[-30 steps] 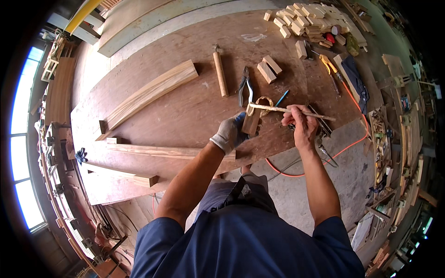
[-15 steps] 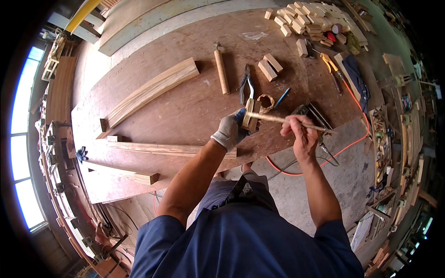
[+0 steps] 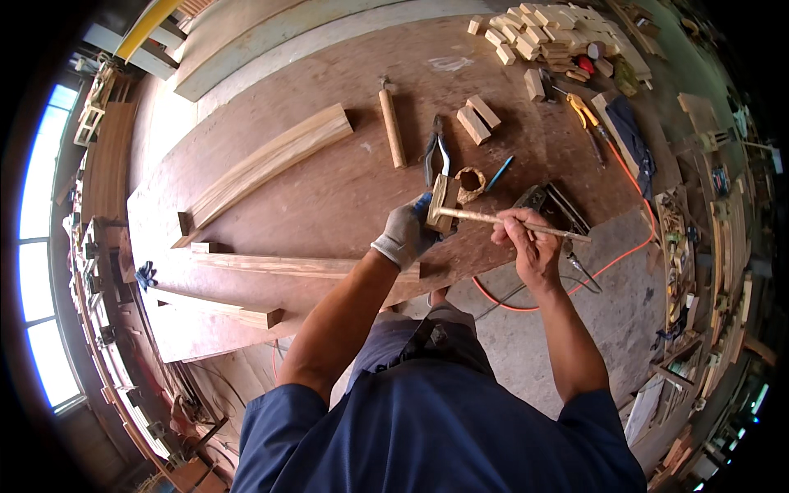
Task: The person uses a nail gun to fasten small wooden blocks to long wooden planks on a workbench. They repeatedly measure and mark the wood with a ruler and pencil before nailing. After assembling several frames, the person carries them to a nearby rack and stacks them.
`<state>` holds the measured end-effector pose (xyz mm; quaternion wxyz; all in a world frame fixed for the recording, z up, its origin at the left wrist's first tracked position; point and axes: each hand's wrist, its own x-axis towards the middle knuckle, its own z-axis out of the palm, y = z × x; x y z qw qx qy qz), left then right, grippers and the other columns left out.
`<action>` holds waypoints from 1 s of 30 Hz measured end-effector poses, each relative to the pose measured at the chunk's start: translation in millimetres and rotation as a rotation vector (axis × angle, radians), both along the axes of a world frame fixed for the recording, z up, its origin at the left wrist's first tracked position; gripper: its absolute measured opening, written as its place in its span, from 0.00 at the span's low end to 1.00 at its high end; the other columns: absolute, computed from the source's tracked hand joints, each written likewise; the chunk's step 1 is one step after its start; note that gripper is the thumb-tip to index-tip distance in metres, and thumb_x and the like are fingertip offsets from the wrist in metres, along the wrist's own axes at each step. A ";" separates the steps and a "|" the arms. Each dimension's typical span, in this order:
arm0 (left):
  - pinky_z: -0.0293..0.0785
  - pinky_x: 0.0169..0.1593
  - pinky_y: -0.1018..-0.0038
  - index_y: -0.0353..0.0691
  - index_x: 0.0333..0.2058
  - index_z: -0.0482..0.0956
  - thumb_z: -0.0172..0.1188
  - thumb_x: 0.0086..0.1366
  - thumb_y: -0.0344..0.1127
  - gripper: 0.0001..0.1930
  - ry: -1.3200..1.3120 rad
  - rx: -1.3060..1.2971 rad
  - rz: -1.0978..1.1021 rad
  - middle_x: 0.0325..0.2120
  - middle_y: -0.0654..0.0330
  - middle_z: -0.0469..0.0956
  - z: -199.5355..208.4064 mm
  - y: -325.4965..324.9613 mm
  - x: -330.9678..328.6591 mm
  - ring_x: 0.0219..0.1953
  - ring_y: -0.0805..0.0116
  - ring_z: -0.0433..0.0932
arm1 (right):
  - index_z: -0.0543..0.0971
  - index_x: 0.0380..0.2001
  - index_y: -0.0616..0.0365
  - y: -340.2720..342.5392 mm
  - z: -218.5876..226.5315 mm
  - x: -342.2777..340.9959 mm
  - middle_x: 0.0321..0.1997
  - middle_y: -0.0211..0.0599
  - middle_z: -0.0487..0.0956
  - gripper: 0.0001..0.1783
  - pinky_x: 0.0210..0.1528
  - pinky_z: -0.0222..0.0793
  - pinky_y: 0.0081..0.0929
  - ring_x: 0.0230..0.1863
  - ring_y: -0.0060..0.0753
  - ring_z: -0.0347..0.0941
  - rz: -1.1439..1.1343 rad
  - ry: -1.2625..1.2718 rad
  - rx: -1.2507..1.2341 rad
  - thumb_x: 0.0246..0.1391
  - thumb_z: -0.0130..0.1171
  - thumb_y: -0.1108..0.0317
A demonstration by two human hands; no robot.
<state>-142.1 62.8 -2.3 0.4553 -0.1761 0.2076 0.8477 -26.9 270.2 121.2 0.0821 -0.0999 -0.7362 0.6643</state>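
Observation:
My left hand (image 3: 402, 233), in a whitish glove with blue at the fingers, is closed round a short wooden block (image 3: 445, 194) just above the worktable. In the bare fingers of my right hand (image 3: 530, 246) is a long thin wooden stick (image 3: 485, 217), pinched partway along. Its left end lies against the block; I cannot make out whether that end carries bristles. Right beside the block stands a small round pot (image 3: 471, 182) with a crusted, tan rim. A blue pencil-like rod (image 3: 500, 173) and a pair of pliers (image 3: 436, 148) lie close by.
Long wooden boards (image 3: 271, 172) lie on the left of the worktable (image 3: 312, 214). A wooden-handled tool (image 3: 392, 127) and two small blocks (image 3: 475, 123) lie farther back. Many blocks are piled (image 3: 546, 37) at the far right. An orange hose (image 3: 637, 246) runs down the right edge.
The stick's left end has shifted slightly down along the block, and my right hand has moved a little left with it. My left hand keeps hold of the block.

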 end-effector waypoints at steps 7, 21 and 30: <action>0.77 0.53 0.55 0.36 0.64 0.71 0.40 0.79 0.41 0.23 0.106 0.101 -0.050 0.55 0.41 0.77 11.8 -6.5 3.7 0.52 0.49 0.79 | 0.80 0.46 0.65 13.9 -11.1 -21.0 0.35 0.36 0.83 0.11 0.39 0.78 0.22 0.36 0.23 0.81 -0.139 0.106 0.143 0.72 0.54 0.68; 0.77 0.51 0.58 0.36 0.61 0.74 0.41 0.79 0.42 0.22 -0.002 0.034 0.045 0.54 0.43 0.79 -4.4 -9.6 -5.5 0.48 0.49 0.79 | 0.86 0.38 0.60 -10.4 22.8 4.6 0.39 0.41 0.80 0.11 0.35 0.79 0.32 0.37 0.40 0.81 0.307 0.426 0.661 0.50 0.63 0.81; 0.77 0.49 0.60 0.33 0.61 0.71 0.43 0.79 0.43 0.22 0.071 0.107 0.026 0.50 0.43 0.80 2.8 -18.0 -5.1 0.46 0.49 0.79 | 0.83 0.36 0.65 30.5 12.0 -36.2 0.30 0.42 0.81 0.10 0.33 0.76 0.30 0.31 0.31 0.82 -0.116 -0.022 0.358 0.65 0.59 0.68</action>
